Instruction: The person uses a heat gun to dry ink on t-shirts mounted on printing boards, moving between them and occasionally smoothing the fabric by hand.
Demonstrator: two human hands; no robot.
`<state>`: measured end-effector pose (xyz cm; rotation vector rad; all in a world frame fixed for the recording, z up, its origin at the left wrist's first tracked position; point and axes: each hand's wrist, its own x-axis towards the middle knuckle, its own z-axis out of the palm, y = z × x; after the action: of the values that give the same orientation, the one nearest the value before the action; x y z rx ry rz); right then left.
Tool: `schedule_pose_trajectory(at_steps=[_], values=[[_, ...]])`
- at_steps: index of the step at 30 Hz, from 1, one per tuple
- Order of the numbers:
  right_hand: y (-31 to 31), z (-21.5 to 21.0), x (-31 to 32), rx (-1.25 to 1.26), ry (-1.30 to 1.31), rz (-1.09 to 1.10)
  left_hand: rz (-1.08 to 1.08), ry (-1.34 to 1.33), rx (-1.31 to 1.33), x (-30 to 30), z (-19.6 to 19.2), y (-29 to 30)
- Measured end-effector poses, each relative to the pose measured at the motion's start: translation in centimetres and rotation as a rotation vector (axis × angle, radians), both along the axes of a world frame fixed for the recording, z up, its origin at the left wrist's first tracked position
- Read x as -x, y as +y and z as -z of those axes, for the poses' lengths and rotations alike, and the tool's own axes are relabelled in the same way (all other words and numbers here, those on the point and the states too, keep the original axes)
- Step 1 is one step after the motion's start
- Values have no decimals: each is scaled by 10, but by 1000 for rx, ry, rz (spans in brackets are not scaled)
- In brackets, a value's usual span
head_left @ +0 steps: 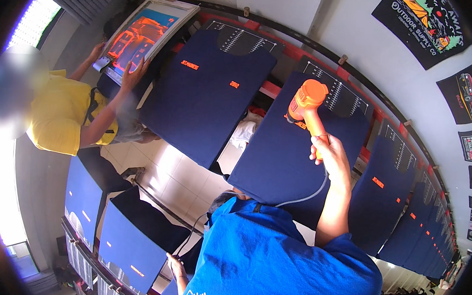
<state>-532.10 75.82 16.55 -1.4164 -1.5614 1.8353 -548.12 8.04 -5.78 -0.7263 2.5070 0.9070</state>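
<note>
My right hand [332, 152] is wrapped round the handle of an orange heat gun [310, 98]. Its dark nozzle points down at orange lettering on a navy T-shirt [284, 156] laid flat on a printing board, and partly covers that print. From the handle a grey cord [315, 194] runs back toward my blue shirt. Low on the left, my left hand [176, 267] is closed on a thin black cord [192, 232]. Near it lies another navy shirt [132, 249] on a board.
At the far left a person in yellow [60, 112] holds a framed printing screen [145, 36] with orange ink. A navy shirt [207, 91] with orange prints lies between us. More shirt-covered boards [382, 194] line the right, along a curved rail [291, 34]. Tiled floor [177, 179] shows between rows.
</note>
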Motion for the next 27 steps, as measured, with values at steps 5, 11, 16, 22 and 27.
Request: schedule_pose_trajectory(at_steps=[5, 11, 16, 22, 27], values=[[0, 0, -7, 18, -3, 37, 69, 42, 48, 5, -6, 4], [-2, 3, -10, 22, 22, 23, 2, 94, 97, -9, -23, 27], [-4, 0, -12, 12, -28, 38, 59, 144, 89, -10, -50, 58], [-10, 2, -14, -25, -27, 54, 18, 22, 12, 1, -26, 29], [-10, 0, -16, -17, -13, 51, 63, 138, 26, -7, -12, 22]])
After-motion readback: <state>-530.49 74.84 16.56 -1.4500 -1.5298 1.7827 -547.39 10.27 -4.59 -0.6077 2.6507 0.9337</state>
